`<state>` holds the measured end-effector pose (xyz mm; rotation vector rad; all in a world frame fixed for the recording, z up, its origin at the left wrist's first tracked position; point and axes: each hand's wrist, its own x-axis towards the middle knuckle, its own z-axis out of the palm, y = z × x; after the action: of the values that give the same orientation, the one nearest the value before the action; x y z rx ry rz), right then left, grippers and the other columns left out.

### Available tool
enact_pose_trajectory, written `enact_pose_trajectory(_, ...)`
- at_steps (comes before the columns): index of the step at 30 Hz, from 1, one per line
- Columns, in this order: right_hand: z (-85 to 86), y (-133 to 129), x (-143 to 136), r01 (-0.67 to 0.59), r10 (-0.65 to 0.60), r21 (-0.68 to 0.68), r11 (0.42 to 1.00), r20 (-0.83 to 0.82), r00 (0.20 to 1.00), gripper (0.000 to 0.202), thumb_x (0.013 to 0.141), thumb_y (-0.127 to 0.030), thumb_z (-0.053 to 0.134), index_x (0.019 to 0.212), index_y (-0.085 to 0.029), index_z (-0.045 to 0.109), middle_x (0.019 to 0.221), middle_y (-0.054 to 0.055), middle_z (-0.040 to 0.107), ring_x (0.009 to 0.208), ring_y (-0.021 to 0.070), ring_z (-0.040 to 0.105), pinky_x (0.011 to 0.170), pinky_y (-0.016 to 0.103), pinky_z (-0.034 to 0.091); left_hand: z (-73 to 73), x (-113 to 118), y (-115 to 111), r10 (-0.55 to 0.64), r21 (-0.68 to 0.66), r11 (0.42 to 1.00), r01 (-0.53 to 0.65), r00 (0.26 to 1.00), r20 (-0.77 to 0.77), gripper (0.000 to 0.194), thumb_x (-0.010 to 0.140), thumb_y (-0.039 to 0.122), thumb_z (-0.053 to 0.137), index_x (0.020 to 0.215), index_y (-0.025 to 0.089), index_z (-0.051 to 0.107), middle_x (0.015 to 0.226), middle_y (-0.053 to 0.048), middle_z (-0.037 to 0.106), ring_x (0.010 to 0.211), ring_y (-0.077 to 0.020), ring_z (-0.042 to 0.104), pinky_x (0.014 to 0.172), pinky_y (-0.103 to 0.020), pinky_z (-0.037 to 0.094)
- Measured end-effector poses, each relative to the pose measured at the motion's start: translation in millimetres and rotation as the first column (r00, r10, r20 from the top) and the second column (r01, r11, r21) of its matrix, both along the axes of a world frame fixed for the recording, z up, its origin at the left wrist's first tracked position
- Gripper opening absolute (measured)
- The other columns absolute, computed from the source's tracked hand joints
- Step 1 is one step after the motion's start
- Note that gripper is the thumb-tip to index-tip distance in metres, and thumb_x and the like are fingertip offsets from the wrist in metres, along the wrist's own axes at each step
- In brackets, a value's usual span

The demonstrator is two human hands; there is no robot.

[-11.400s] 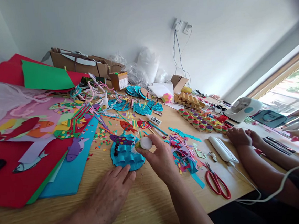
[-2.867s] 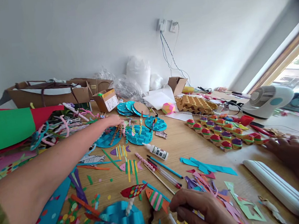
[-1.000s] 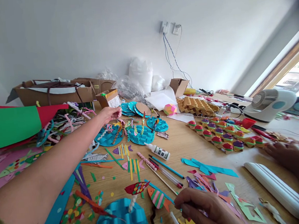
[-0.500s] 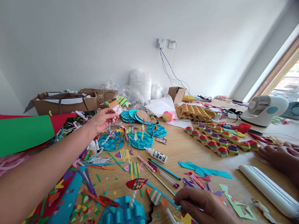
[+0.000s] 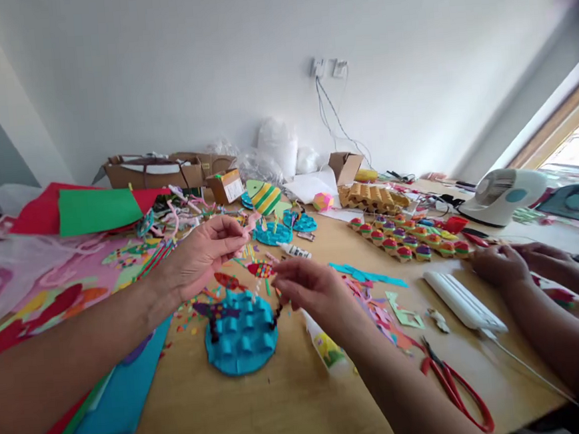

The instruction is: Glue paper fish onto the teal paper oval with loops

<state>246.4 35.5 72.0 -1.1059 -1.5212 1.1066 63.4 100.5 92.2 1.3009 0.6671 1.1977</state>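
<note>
Left hand (image 5: 200,256) pinches pink stem (image 5: 252,224), striped fish (image 5: 264,197) at its far end, beyond blue base (image 5: 242,344) — grip stem only, spare the fish. Right hand (image 5: 318,295) half-curled — can't tell if gripping.

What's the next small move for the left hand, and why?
I'd lower the left hand, bringing the pink stem towards the blue disc: the stem is pinched in the air with the striped fish on top, and other fish stand on stems on the disc.
</note>
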Motion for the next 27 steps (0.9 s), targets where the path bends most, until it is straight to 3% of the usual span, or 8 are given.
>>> enact_pose_trajectory(2, -2.0, -1.3, -12.6, -0.068, 0.065, -0.018, 0.998, -0.144, 0.987, 0.026, 0.069, -0.032, 0.065, 0.090, -0.019, 0.058, 0.068, -0.003, 0.057, 0.051, 0.0079, 0.052, 0.044, 0.020, 0.040, -5.2, 4.3, -22.4, 0.020, 0.022, 1.000, -0.020, 1.000, -0.020, 0.010, 0.063, 0.013, 0.068, 0.065, 0.018, 0.060, 0.069, 0.004, 0.056, 0.062, -0.0083, 0.051, 0.057, -0.018, 0.043)
enact_pose_trajectory(5, -6.3, -5.5, -27.1, -0.105, 0.093, -0.042, 0.994, -0.219, 0.971, 0.026, 0.067, -0.035, 0.068, 0.085, -0.019, 0.057, 0.061, -0.005, 0.054, 0.047, 0.0067, 0.049, 0.040, 0.018, 0.038, -13.4, 7.7, -46.0, 0.061, 0.034, 0.998, -0.058, 0.996, -0.066, 0.009, 0.062, 0.014, 0.067, 0.063, 0.019, 0.060, 0.067, 0.003, 0.056, 0.065, -0.0105, 0.052, 0.058, -0.019, 0.042)
enact_pose_trajectory(11, -17.8, -16.7, -32.4, -0.046, 0.038, -0.023, 0.999, -0.272, 0.962, 0.024, 0.066, -0.034, 0.068, 0.081, -0.018, 0.057, 0.060, -0.007, 0.053, 0.044, 0.0043, 0.044, 0.036, 0.016, 0.033, -28.7, 8.6, -70.8, 0.132, 0.087, 0.988, -0.124, 0.986, -0.102, 0.009, 0.063, 0.017, 0.066, 0.061, 0.021, 0.059, 0.067, 0.003, 0.057, 0.065, -0.0121, 0.053, 0.057, -0.020, 0.042)
enact_pose_trajectory(16, -26.7, -26.3, -26.5, -0.111, 0.082, -0.085, 0.990, -0.289, 0.954, 0.022, 0.066, -0.032, 0.069, 0.078, -0.018, 0.058, 0.063, -0.005, 0.055, 0.046, 0.0043, 0.046, 0.037, 0.015, 0.035, -44.9, 10.0, -79.2, 0.113, 0.054, 0.993, -0.109, 0.991, -0.078, 0.008, 0.063, 0.017, 0.066, 0.062, 0.021, 0.060, 0.070, 0.003, 0.058, 0.068, -0.0130, 0.056, 0.061, -0.022, 0.044)
enact_pose_trajectory(20, -30.3, -27.4, -28.0, -0.072, 0.034, -0.133, 0.989, -0.268, 0.963, 0.023, 0.065, -0.035, 0.070, 0.072, -0.017, 0.056, 0.056, -0.006, 0.052, 0.044, 0.0043, 0.044, 0.036, 0.014, 0.033, -54.9, 11.1, -79.3, 0.100, 0.049, 0.994, -0.095, 0.988, -0.120, 0.009, 0.063, 0.016, 0.067, 0.062, 0.021, 0.060, 0.066, 0.003, 0.058, 0.063, -0.0128, 0.056, 0.058, -0.022, 0.045)
enact_pose_trajectory(27, -33.1, -20.9, -31.6, -0.073, 0.029, -0.202, 0.977, -0.214, 0.976, 0.028, 0.061, -0.037, 0.072, 0.069, -0.016, 0.054, 0.052, -0.007, 0.050, 0.040, 0.0038, 0.042, 0.033, 0.014, 0.032, -71.9, 3.9, -73.7, 0.134, 0.170, 0.981, -0.095, 0.964, -0.231, 0.006, 0.069, 0.022, 0.063, 0.066, 0.021, 0.058, 0.068, 0.002, 0.060, 0.068, -0.0148, 0.058, 0.067, -0.026, 0.047)
